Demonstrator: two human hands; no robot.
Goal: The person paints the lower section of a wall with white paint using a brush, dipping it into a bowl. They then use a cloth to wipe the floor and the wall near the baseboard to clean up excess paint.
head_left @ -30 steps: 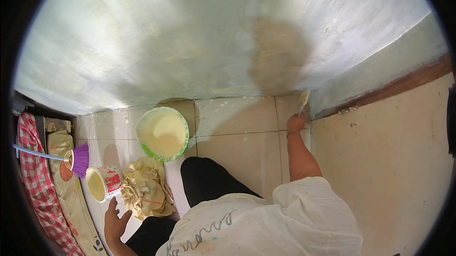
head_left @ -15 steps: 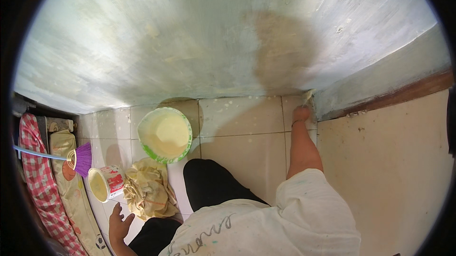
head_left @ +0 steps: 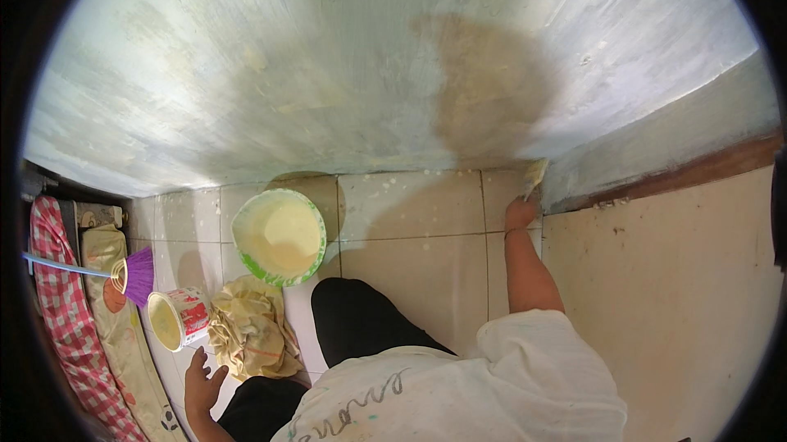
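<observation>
- The right hand (head_left: 520, 213) has been drawn back a little from the wall corner since half a second ago, and more of the paintbrush (head_left: 536, 175) is shown now than then.
- The paintbrush is held by its handle in the closed fingers of the right hand; its bristles are pointed away from the person, at the foot of the painted wall (head_left: 361, 106), just beside the corner (whether the wall is touched cannot be told).
- By this, in judgement, short strokes low in the corner are suggested rather than a broad sweep; the brush work seems to be kept to that one spot.
- The left hand (head_left: 202, 383) is left unchanged: nothing is gripped, and its fingers are spread apart.
- Just ahead of the left hand, a white-and-red plastic tub (head_left: 195, 311) is seen, with a crumpled yellowish cloth (head_left: 252, 331) to that hand's right.
- Between the two hands, and farther from the person than the left, a green-rimmed basin (head_left: 265, 271) is set on the tiled floor (head_left: 414, 266); pale cream liquid (head_left: 287, 225), apparently paint, is held in it.
- Beyond the tub from the left hand, a purple-bristled broom (head_left: 139, 267) is seen.
</observation>
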